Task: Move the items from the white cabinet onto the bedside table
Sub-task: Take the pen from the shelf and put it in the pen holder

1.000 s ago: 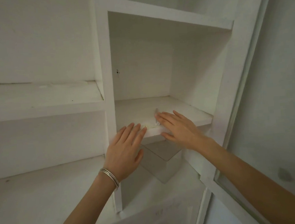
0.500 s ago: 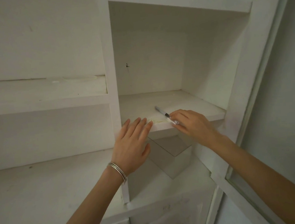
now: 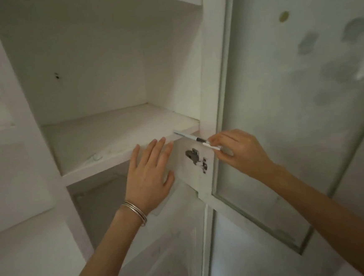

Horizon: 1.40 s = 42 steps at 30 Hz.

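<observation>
The right hand [image 3: 241,152] has the pen [image 3: 195,139], and it's a fingertip pinch: thumb and forefinger closed on the near end, close to the white clip, the other fingers curled loosely behind. That looks like a grip picked for a thin, light thing lying flat, with only the end offered to the fingers.

Where is the pen? Right at the front lip of the white cabinet shelf [image 3: 119,129], its far end over the shelf's front corner, its near end in the pinch, out past the edge. Whether the far tip touches the board, I cannot tell.

Its long axis runs slantwise: from the fingertips it points up and away to the left, back toward the shelf; the pinched end angles down toward the person.

The left hand [image 3: 150,177] holds nothing. It's spread flat, fingers straight and slightly fanned, tips lying against the shelf's front edge just left of the pen. My read: steadying, or guarding the edge against a roll-off.

The shelf looks bare otherwise. Below the pinch, a metal hinge [image 3: 197,160] on the cabinet frame; the glass door [image 3: 283,108] stands open to the right. The bedside table isn't in view.
</observation>
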Tool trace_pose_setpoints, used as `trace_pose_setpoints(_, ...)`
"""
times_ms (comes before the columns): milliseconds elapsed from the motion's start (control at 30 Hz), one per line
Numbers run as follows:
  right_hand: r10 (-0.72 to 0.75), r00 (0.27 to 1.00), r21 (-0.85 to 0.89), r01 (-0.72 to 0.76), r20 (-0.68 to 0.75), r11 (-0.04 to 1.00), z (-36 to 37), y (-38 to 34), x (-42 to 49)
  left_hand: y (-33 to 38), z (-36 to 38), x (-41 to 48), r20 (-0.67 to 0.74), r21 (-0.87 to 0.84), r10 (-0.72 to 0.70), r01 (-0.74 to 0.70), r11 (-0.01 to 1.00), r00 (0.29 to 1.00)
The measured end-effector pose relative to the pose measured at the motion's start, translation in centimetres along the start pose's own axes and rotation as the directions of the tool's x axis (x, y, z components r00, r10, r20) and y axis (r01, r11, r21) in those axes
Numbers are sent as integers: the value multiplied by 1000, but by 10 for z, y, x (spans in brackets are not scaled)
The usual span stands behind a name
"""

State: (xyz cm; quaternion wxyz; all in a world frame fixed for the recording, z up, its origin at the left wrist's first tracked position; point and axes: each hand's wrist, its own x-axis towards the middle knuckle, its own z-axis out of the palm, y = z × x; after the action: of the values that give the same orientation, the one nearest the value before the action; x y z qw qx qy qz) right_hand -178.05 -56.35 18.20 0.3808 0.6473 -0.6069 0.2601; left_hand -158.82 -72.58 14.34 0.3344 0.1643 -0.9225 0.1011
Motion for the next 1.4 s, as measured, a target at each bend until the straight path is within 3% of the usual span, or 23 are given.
trace_pose_setpoints(167, 91, 996, -165, -87, 17, 982, -48, -5, -37, 37, 23, 18, -10, -173, 165, -164, 971, 986)
trace_pose_setpoints(400, 401, 916, -342, -377, -1, 861, -105, -50, -99, 90, 21, 21, -92, -331, 407, -414, 848, 909)
trace_pose_setpoints(567, 667, 740, -401, -638, -84, 657, -156, -124, -142, 135, 14, 0, -143, -475, 593, -581, 661, 792)
trace_pose_setpoints(833, 853, 425, -551, -809, -303, 207, -242, -295, -205, 238, -38, -82, -277, -626, 818, -740, 244, 504)
trace_pose_setpoints(1100, 783, 99, -497, -819, -615, -286, -319, -506, -236, 329, -139, -224, -513, -584, 843, -786, -203, 163)
trace_pose_setpoints(1267, 646, -41, -389, -768, -762, -509, -358, -661, -236, 357, -225, -340, -607, -554, 795, -716, -425, -2)
trace_pose_setpoints(1400, 540, -74, -355, -677, -838, -645, -383, -785, -233, 366, -297, -436, -679, -477, 723, -671, -568, -128)
